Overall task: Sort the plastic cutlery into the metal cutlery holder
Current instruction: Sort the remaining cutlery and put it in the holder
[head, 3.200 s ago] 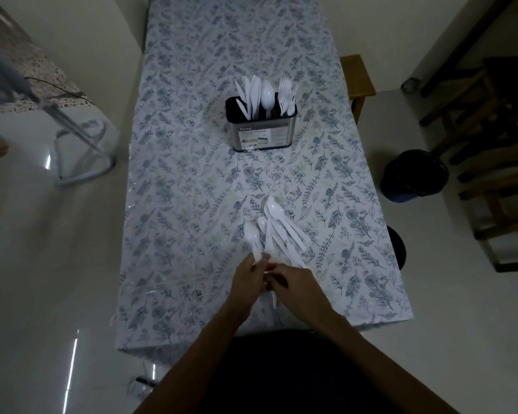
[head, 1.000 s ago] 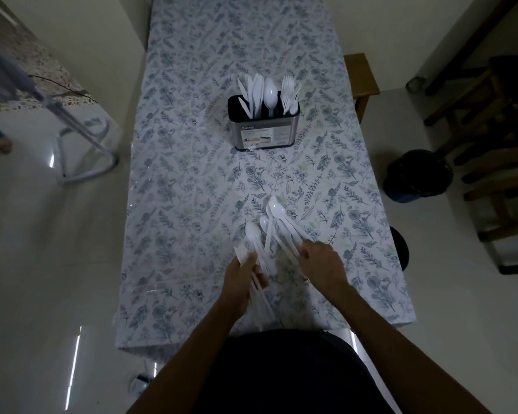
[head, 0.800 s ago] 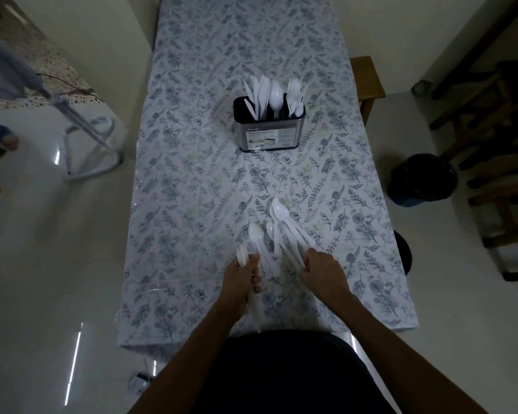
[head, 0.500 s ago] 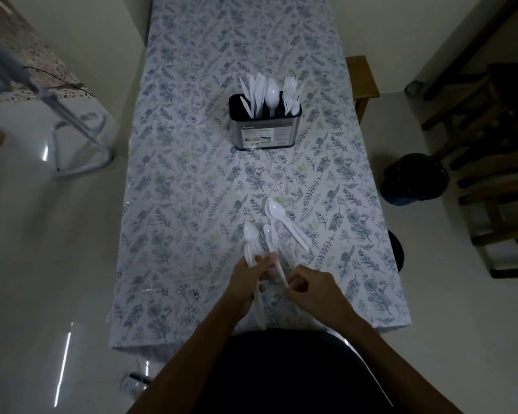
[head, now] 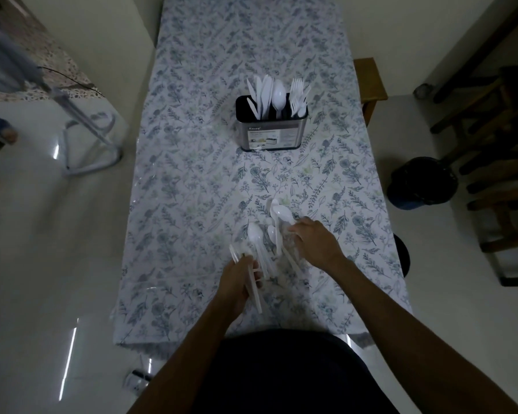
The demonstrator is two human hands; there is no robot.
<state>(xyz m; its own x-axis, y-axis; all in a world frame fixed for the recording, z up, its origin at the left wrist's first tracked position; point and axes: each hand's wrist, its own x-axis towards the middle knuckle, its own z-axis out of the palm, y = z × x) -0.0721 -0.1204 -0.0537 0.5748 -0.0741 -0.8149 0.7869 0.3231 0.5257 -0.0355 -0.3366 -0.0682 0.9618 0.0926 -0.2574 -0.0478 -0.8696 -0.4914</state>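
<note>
The metal cutlery holder (head: 271,135) stands upright mid-table, with white knives on its left, a spoon in the middle and forks on the right. Several white plastic spoons (head: 277,222) lie loose on the floral tablecloth near me. My left hand (head: 240,282) grips a small bundle of white cutlery (head: 253,282) by the handles, the ends pointing away from me. My right hand (head: 314,243) rests on the loose pile, fingers bent onto the handle of a spoon (head: 281,215); whether it has hold of the spoon is unclear.
The table (head: 192,174) is long and narrow, its front edge against my body. A dark bin (head: 422,183) and wooden chairs (head: 491,144) stand on the right. A metal frame (head: 90,138) stands on the floor to the left.
My right hand has moved up from beside my left hand onto the loose spoons. My left hand keeps its bundle and has shifted slightly left.
</note>
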